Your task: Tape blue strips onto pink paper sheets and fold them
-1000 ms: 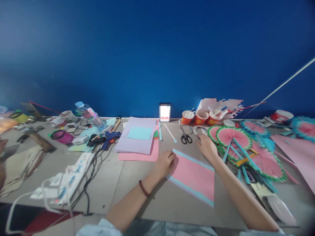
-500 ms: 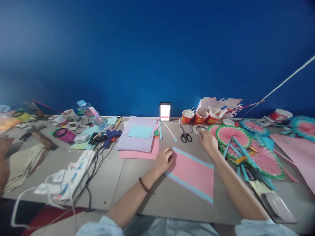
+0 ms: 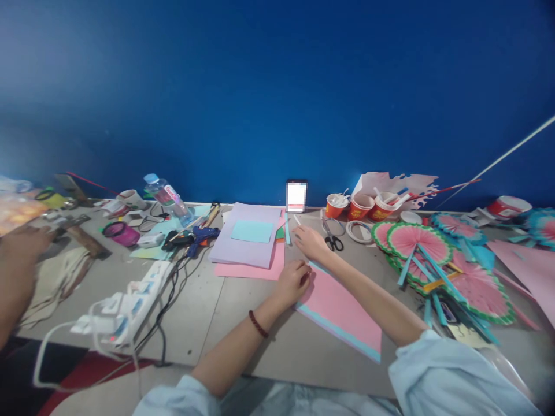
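A pink paper sheet (image 3: 342,309) with light blue bands along its long edges lies on the table in front of me. My left hand (image 3: 295,283), with a dark red bead bracelet on the wrist, is closed at the sheet's left corner, fingers curled. My right hand (image 3: 310,242) reaches across above the sheet's far edge. Its fingers stretch out over a thin white strip (image 3: 297,219), mostly hidden beneath them. Just right of that hand lie black-handled scissors (image 3: 334,243). A narrow light blue strip (image 3: 287,231) lies left of its fingertips.
Stacked lilac paper (image 3: 243,254) and a blue glue gun (image 3: 203,234) lie to the left, near a white power strip (image 3: 145,297). Red paper cups (image 3: 361,207) stand at the back, beside a white tape roll (image 3: 359,231). Pink-green paper fans (image 3: 418,245) crowd the right. Another person's hand (image 3: 26,245) is far left.
My right hand has moved left from the white tape roll to the thin white strip. My left hand stays at the sheet's corner. The other person's hand has come further into view.
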A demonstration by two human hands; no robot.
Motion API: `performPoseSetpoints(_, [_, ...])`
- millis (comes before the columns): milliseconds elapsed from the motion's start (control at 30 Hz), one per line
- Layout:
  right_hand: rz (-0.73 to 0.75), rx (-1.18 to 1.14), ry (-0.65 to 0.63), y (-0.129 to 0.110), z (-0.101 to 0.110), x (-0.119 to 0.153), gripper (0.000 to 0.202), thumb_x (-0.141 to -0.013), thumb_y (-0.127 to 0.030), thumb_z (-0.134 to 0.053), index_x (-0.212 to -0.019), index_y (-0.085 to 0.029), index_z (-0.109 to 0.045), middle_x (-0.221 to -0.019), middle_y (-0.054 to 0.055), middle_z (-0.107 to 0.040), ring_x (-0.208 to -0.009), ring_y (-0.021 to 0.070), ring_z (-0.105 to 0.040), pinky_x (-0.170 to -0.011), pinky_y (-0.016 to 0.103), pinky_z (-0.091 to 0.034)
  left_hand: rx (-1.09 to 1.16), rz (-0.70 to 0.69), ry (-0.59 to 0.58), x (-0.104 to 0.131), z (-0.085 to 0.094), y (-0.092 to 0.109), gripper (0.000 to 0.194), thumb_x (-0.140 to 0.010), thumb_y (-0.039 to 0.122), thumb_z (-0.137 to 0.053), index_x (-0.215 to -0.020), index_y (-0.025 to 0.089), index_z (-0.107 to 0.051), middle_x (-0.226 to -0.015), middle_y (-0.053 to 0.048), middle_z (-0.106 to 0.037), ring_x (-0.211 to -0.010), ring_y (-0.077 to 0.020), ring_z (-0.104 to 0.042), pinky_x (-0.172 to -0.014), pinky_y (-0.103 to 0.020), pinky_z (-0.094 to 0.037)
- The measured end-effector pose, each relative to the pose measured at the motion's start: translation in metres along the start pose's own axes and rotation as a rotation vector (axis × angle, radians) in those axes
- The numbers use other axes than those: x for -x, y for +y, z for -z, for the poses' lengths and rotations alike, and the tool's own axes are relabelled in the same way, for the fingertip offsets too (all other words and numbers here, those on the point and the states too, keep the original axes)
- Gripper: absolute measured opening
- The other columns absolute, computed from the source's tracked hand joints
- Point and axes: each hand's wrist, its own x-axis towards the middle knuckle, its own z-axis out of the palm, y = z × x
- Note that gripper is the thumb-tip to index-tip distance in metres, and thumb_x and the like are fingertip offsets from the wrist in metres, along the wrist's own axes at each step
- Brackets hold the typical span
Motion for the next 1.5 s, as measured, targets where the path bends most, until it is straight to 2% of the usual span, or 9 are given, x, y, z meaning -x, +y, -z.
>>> performPoseSetpoints(167, [-0.140, 0.061, 0.027, 0.014, -0.012, -0.016, 0.038, -0.088, -0.003, -0.032, -0.111, -0.012, -0.061, -0.109, 0.016, -0.061, -0.102, 0.0231, -0.054, -0.086, 0.031, -0.039, 0.017, 0.001, -0.002, 0.001, 0.000, -0.003, 0.018, -0.080, 0.009, -0.047, -0.089, 0.018, -0.060, -0.094, -0.008, -0.061, -0.091, -0.0201, -0.056, -0.081, -0.033, -0.045])
performPoseSetpoints(367, [-0.133, 0.050, -0.015, 0.038, -0.013, -0.019, 0.030, -0.089, -0.012, -0.041, -0.098, -0.014, -0.070, -0.098, 0.012, -0.064, -0.089, 0.0194, -0.058, -0.078, 0.026, -0.041, 0.002, -0.002, -0.012, 0.000, 0.000, -0.005, 0.019, -0.079, 0.008, -0.048, -0.089, 0.018, -0.061, -0.095, -0.008, -0.062, -0.092, -0.0209, -0.056, -0.083, -0.034, -0.044])
performPoseSetpoints(633, [0.006, -0.033, -0.089, 0.060, 0.000, -0.021, 0.028, -0.081, -0.015, -0.058, -0.104, -0.025, -0.072, -0.092, 0.005, -0.064, -0.087, 0.0164, -0.057, -0.080, 0.023, -0.040, 0.040, -0.004, -0.010, -0.001, 0.003, -0.002, 0.019, -0.080, 0.009, -0.048, -0.089, 0.018, -0.061, -0.092, -0.007, -0.061, -0.089, -0.0198, -0.057, -0.080, -0.033, -0.045])
performPoseSetpoints(833, [-0.003, -0.141, -0.008, 0.071, 0.000, -0.023, 0.017, -0.077, -0.026, -0.065, -0.091, -0.022, -0.075, -0.090, 0.004, -0.066, -0.087, 0.0175, -0.057, -0.083, 0.026, -0.041, 0.047, -0.006, -0.010, -0.001, 0.003, -0.003, 0.020, -0.078, 0.007, -0.048, -0.088, 0.018, -0.061, -0.094, -0.007, -0.061, -0.091, -0.0202, -0.057, -0.082, -0.033, -0.045])
performPoseSetpoints(1033, [-0.030, -0.271, 0.118, 0.059, 0.000, -0.018, 0.014, -0.079, -0.021, -0.059, -0.079, -0.019, -0.072, -0.085, 0.004, -0.070, -0.084, 0.0169, -0.062, -0.081, 0.027, -0.044, 0.019, -0.008, -0.017, -0.002, 0.003, -0.002, 0.021, -0.077, 0.005, -0.048, -0.087, 0.018, -0.061, -0.094, -0.007, -0.062, -0.091, -0.0201, -0.057, -0.082, -0.033, -0.044])
performPoseSetpoints(1133, [-0.052, -0.354, 0.192, 0.059, 0.014, -0.019, 0.019, -0.083, -0.026, -0.053, -0.089, -0.018, -0.069, -0.084, 0.003, -0.072, -0.078, 0.0153, -0.064, -0.074, 0.025, -0.047, 0.032, -0.017, -0.011, -0.002, 0.004, -0.002, 0.019, -0.078, 0.006, -0.049, -0.086, 0.018, -0.061, -0.093, -0.007, -0.061, -0.090, -0.0195, -0.057, -0.081, -0.032, -0.044])
performPoseSetpoints(1300, [-0.145, -0.399, 0.415, 0.081, 0.062, -0.031, 0.034, -0.088, -0.037, -0.042, -0.101, -0.013, -0.064, -0.087, 0.008, -0.071, -0.079, 0.0180, -0.064, -0.075, 0.028, -0.048, 0.068, -0.025, 0.009, -0.002, 0.006, 0.000, 0.012, -0.086, 0.014, -0.048, -0.084, 0.017, -0.060, -0.087, -0.006, -0.060, -0.085, -0.0178, -0.056, -0.077, -0.030, -0.043])
performPoseSetpoints(1400, [-0.199, -0.290, 0.649, 0.097, 0.088, -0.037, 0.024, -0.082, -0.032, -0.049, -0.089, -0.017, -0.066, -0.087, 0.008, -0.071, -0.081, 0.0208, -0.063, -0.076, 0.031, -0.046, 0.074, -0.023, 0.026, -0.003, 0.006, 0.001, 0.014, -0.089, 0.018, -0.047, -0.082, 0.018, -0.059, -0.085, -0.004, -0.060, -0.082, -0.0164, -0.055, -0.075, -0.029, -0.042])
performPoseSetpoints(1500, [-0.263, -0.118, 0.688, 0.107, 0.101, -0.040, 0.022, -0.081, -0.027, -0.050, -0.096, -0.020, -0.064, -0.086, 0.007, -0.070, -0.078, 0.0218, -0.061, -0.072, 0.032, -0.043, 0.069, -0.025, 0.034, -0.003, 0.006, 0.001, 0.015, -0.089, 0.018, -0.046, -0.081, 0.018, -0.059, -0.084, -0.004, -0.059, -0.080, -0.0155, -0.054, -0.073, -0.028, -0.041])
